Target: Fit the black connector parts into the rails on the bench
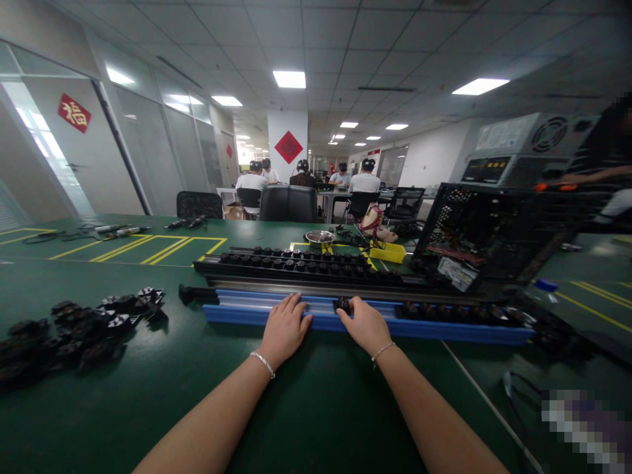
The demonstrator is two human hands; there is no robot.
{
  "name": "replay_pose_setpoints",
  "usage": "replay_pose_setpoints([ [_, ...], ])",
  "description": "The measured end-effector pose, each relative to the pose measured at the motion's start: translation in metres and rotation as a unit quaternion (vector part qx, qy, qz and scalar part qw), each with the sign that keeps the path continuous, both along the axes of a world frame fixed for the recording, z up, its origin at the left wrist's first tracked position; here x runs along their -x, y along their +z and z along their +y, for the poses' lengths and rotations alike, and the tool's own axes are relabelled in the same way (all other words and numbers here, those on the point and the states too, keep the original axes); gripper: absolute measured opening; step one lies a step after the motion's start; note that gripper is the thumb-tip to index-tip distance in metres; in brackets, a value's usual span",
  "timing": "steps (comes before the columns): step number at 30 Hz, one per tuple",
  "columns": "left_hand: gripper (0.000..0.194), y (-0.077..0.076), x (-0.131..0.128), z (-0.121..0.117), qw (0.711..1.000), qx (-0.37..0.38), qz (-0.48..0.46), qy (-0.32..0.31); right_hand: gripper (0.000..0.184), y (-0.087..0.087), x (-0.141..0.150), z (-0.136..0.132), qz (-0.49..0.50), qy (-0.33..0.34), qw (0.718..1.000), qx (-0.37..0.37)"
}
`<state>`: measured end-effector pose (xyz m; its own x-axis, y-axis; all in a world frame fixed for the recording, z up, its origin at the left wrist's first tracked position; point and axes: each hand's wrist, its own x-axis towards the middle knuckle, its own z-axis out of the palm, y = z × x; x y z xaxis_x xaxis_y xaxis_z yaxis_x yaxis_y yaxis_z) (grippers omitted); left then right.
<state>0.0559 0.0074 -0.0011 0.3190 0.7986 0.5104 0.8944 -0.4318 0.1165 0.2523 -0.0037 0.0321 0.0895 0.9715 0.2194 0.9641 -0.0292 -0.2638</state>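
Observation:
A long blue channel rail [232, 316] lies crosswise on the table in front of me. My left hand [285, 331] rests on its near wall, with the fingers stretched over the channel and nothing visible in them. Thumb and fingers of my right hand [366, 324] close on a small black part [342, 304] that sits in the channel; the fingers partly cover it. Farther right, a row of similar black parts [434, 312] fills that end of the rail.
Loose black parts [74, 329] lie heaped at the left. Black rails with parts [296, 264] stretch behind the blue one. Beyond stand a metal bowl [320, 236] and a yellow tray [388, 252]. An open computer case [474, 243] rises at the right; several people sit farther back.

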Motion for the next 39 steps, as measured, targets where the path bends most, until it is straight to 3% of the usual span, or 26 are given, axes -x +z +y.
replay_pose_setpoints([
  [15,0.039,-0.0011,0.0005,0.0,1.0,0.001,0.006,0.004,0.027,-0.0081,0.0001,0.0012,-0.003,0.051,0.998,-0.036],
  [39,0.045,-0.0053,-0.0003,0.003,1.0,-0.011,0.001,0.009,0.037,-0.0078,0.0014,0.0014,0.016,0.14,0.99,-0.029],
])
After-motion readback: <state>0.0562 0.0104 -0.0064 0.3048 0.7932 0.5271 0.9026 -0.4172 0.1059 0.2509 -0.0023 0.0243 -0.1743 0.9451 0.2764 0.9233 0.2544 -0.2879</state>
